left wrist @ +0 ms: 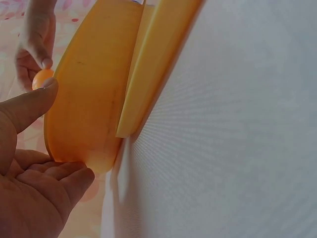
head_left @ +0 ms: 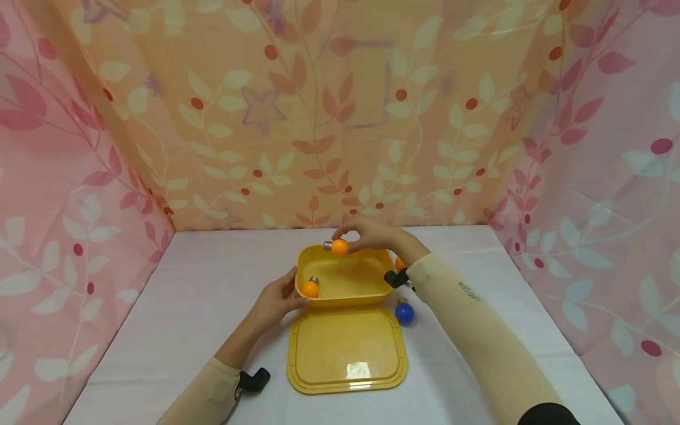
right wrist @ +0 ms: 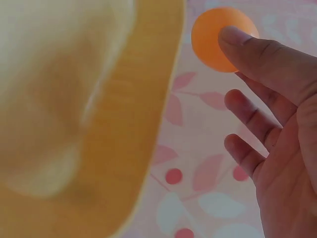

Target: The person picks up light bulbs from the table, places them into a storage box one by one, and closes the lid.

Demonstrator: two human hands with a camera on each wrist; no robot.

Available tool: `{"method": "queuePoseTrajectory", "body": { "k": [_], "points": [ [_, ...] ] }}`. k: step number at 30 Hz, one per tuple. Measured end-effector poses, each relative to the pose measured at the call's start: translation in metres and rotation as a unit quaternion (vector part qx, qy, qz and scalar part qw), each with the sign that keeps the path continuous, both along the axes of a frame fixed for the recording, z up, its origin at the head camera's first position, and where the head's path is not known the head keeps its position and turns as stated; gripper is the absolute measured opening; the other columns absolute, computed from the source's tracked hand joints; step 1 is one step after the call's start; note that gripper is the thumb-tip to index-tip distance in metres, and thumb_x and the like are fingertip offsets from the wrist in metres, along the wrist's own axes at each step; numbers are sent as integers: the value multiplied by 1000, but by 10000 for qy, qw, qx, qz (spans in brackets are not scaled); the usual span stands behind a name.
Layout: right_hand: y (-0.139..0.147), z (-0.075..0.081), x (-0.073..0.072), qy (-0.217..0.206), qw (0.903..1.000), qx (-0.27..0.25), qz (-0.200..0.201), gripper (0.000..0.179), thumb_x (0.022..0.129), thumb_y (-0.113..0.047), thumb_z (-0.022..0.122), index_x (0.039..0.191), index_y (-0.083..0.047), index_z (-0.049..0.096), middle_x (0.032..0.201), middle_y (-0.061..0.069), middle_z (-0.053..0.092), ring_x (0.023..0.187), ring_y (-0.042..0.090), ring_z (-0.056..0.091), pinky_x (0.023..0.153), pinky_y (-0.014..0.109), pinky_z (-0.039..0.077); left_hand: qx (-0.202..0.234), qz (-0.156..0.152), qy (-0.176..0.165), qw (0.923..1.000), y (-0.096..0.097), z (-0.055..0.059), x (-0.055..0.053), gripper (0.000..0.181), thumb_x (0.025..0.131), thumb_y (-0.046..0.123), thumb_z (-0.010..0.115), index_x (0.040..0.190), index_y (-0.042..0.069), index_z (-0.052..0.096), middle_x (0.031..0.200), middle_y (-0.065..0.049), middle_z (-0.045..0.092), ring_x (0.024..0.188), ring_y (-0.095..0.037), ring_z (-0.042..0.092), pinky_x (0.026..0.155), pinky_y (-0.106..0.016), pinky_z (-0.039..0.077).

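My right hand (head_left: 369, 232) pinches an orange light bulb (head_left: 339, 247) by its round globe, above the far side of a yellow plastic box (head_left: 345, 302). The bulb's metal screw base points left. In the right wrist view the thumb lies across the orange globe (right wrist: 205, 42), with two fingers held away from it. My left hand (head_left: 276, 300) grips the box at its left end, the thumb on the near rim and the fingers along the side. Another orange bulb (head_left: 310, 288) lies inside the box at the front left.
A yellow lid (head_left: 345, 348) lies flat just in front of the box. Right of the box is a blue bulb (head_left: 405, 313). Another orange object (head_left: 399, 264) is partly hidden behind the right wrist. White cloth (head_left: 212, 277) covers the table; patterned curtains (head_left: 319, 118) stand around it.
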State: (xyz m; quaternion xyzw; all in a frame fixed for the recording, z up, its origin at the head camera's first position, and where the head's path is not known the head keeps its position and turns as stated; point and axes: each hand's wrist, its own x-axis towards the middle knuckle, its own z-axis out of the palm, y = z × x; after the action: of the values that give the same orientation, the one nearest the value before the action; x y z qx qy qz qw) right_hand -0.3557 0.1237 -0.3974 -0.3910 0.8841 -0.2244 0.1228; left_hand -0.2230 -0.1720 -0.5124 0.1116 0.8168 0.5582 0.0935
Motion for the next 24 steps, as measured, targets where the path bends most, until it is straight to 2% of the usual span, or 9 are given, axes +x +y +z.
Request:
{"method": "queuePoseTrajectory", "body": {
  "k": [5, 8, 11, 14, 20, 24],
  "points": [
    [-15, -15, -7, 136, 9995, 181, 201, 36, 93, -23, 77, 127, -31, 72, 131, -13, 68, 138, 23, 50, 121, 48, 36, 17, 10, -7, 10000, -1, -1, 0, 108, 83, 36, 87, 163, 6, 21, 167, -11, 30, 150, -25, 37, 119, -39, 36],
    [-26, -23, -10, 158, 9989, 237, 382, 35, 93, -20, 76, 127, -28, 72, 130, -12, 68, 138, 20, 51, 122, 44, 36, 25, 4, 5, 10000, -2, -2, 0, 109, 82, 38, 87, 163, 6, 20, 166, -12, 30, 150, -26, 37, 119, -39, 36],
    [-35, -31, -13, 198, 9981, 264, 529, 35, 91, -18, 78, 126, -23, 74, 127, -10, 70, 128, 18, 56, 117, 40, 42, 26, 0, -1, 10000, -1, -2, 0, 109, 82, 38, 87, 163, 5, 21, 166, -13, 30, 150, -26, 38, 118, -39, 36],
    [-41, -40, -15, 360, 9969, 423, 562, 35, 90, -22, 80, 124, -23, 75, 123, -9, 71, 120, 18, 56, 110, 38, 45, 39, -4, -28, 10000, 0, -2, 0, 107, 83, 35, 86, 163, 5, 22, 166, -13, 30, 149, -25, 38, 118, -38, 37],
    [-49, -48, -13, 536, 9951, 629, 549, 32, 91, -22, 79, 123, -26, 76, 119, -10, 71, 107, 16, 49, 96, 34, 42, 46, -6, -86, 10000, 2, -1, 1, 105, 84, 33, 86, 163, 7, 21, 167, -11, 30, 150, -24, 38, 118, -37, 37],
    [-54, -52, -13, 679, 9936, 734, 525, 32, 91, -24, 79, 123, -27, 76, 116, -14, 71, 102, 15, 46, 95, 34, 38, 18, -23, -60, 10000, 1, 0, 0, 106, 85, 36, 85, 163, 6, 20, 167, -12, 29, 150, -26, 37, 118, -39, 37]
  ]
}}
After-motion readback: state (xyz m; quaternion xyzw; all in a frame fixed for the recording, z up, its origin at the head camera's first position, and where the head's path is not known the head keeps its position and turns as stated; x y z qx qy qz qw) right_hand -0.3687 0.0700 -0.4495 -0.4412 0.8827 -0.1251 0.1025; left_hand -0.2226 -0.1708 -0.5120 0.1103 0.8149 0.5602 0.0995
